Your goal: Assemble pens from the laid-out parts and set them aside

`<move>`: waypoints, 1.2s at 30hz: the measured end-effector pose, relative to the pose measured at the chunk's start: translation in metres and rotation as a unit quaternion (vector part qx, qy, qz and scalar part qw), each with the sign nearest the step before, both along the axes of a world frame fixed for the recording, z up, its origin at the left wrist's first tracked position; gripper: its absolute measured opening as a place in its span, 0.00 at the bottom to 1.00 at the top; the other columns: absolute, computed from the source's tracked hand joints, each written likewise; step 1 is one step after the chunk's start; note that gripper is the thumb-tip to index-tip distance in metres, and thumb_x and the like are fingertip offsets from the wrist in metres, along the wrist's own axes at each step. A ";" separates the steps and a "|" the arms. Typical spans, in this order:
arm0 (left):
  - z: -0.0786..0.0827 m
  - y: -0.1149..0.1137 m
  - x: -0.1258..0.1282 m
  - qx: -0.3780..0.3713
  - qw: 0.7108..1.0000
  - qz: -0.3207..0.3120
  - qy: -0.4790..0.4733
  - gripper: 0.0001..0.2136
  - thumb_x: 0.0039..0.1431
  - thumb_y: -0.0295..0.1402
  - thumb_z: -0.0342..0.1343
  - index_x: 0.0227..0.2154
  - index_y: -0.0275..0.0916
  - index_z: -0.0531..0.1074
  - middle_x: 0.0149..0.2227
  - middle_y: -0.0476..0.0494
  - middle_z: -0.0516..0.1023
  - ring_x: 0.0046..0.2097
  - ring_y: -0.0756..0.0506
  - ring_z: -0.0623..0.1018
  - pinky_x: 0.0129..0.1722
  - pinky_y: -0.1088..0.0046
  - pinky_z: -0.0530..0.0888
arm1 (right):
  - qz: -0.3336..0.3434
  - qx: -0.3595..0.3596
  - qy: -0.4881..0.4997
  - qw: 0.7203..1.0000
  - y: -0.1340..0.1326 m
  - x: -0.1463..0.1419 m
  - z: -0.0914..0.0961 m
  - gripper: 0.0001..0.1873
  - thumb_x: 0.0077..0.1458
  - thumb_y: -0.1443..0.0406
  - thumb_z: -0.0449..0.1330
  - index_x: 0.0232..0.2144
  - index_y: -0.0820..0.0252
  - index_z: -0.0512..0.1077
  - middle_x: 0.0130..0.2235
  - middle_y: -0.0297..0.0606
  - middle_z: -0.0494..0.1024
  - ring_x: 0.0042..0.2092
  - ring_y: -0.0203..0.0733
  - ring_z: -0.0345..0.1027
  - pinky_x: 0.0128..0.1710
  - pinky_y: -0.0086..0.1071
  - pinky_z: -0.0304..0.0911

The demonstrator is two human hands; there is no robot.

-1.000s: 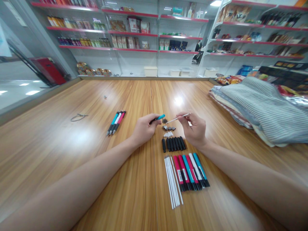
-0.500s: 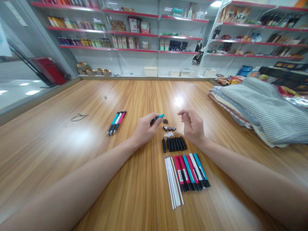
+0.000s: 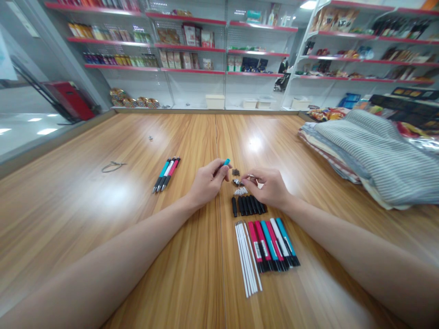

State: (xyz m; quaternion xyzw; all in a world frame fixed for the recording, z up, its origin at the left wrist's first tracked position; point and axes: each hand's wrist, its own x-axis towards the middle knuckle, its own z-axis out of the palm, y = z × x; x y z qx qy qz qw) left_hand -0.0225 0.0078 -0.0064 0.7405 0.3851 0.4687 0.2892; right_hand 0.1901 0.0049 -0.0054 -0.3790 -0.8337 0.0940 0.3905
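Observation:
My left hand [image 3: 206, 185] is closed round a blue pen barrel [image 3: 226, 161] whose tip sticks out past the fingers. My right hand [image 3: 269, 187] reaches down with fingers pinched over a row of small silver pen tips [image 3: 240, 183]; a thin white refill seems to lie in its fingers, partly hidden. Just below it lies a row of black grips [image 3: 248, 205]. A tiny heap of springs [image 3: 235, 172] sits between the hands. Nearer me lie several white refills [image 3: 247, 258] and a row of red, blue and white pen barrels [image 3: 274, 244].
Three assembled pens [image 3: 166, 174] lie to the left on the wooden table [image 3: 137, 219]. A rubber band [image 3: 111, 167] rests further left. Folded striped cloth [image 3: 377, 155] is piled at the right. Store shelves [image 3: 192, 55] stand behind.
My right hand has dropped from its raised position down to the small silver tips. My left hand tilted the blue barrel more upright and shifted slightly.

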 end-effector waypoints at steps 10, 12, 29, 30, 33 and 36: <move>0.001 -0.005 0.001 0.159 0.985 -0.051 -0.045 0.06 0.67 0.29 0.46 0.43 0.39 0.66 0.49 0.38 0.75 0.52 0.47 0.75 0.49 0.68 0.72 | 0.013 -0.021 -0.030 0.999 -0.001 0.000 -0.002 0.12 0.58 0.60 0.58 0.32 0.61 0.77 0.25 0.34 0.73 0.25 0.30 0.59 0.27 0.26 0.53; 0.000 -0.003 0.001 0.187 0.980 -0.064 -0.033 0.07 0.66 0.26 0.46 0.43 0.39 0.67 0.51 0.38 0.74 0.54 0.47 0.73 0.49 0.68 0.72 | 0.015 -0.030 -0.040 0.999 -0.001 0.000 -0.003 0.12 0.58 0.60 0.57 0.32 0.61 0.77 0.24 0.34 0.73 0.25 0.30 0.60 0.27 0.26 0.53; 0.002 -0.001 0.001 0.244 0.969 -0.041 0.023 0.07 0.66 0.27 0.48 0.43 0.40 0.69 0.47 0.39 0.72 0.50 0.47 0.72 0.50 0.66 0.71 | 0.040 -0.048 -0.041 0.997 -0.001 0.001 -0.006 0.11 0.57 0.59 0.60 0.34 0.61 0.77 0.25 0.33 0.74 0.25 0.28 0.62 0.27 0.24 0.54; 0.002 -0.001 0.001 0.245 0.968 -0.040 0.023 0.07 0.65 0.27 0.48 0.43 0.40 0.69 0.47 0.39 0.72 0.50 0.47 0.72 0.50 0.66 0.71 | 0.039 -0.046 -0.044 0.997 0.000 0.001 -0.006 0.11 0.57 0.59 0.60 0.33 0.61 0.77 0.25 0.33 0.74 0.25 0.28 0.62 0.27 0.24 0.54; 0.003 -0.001 0.001 0.245 0.969 -0.040 0.021 0.07 0.65 0.27 0.48 0.41 0.39 0.69 0.45 0.39 0.72 0.49 0.47 0.72 0.49 0.67 0.71 | 0.042 -0.040 -0.052 0.997 0.000 0.002 -0.006 0.11 0.57 0.60 0.60 0.34 0.61 0.77 0.26 0.34 0.74 0.25 0.29 0.63 0.28 0.25 0.55; 0.001 -0.002 0.000 0.238 0.970 -0.034 0.043 0.06 0.65 0.27 0.48 0.41 0.38 0.69 0.38 0.42 0.72 0.42 0.49 0.73 0.42 0.71 0.71 | 0.050 -0.037 -0.058 0.996 0.000 0.004 -0.005 0.09 0.57 0.62 0.59 0.35 0.60 0.77 0.28 0.35 0.76 0.27 0.31 0.65 0.29 0.25 0.56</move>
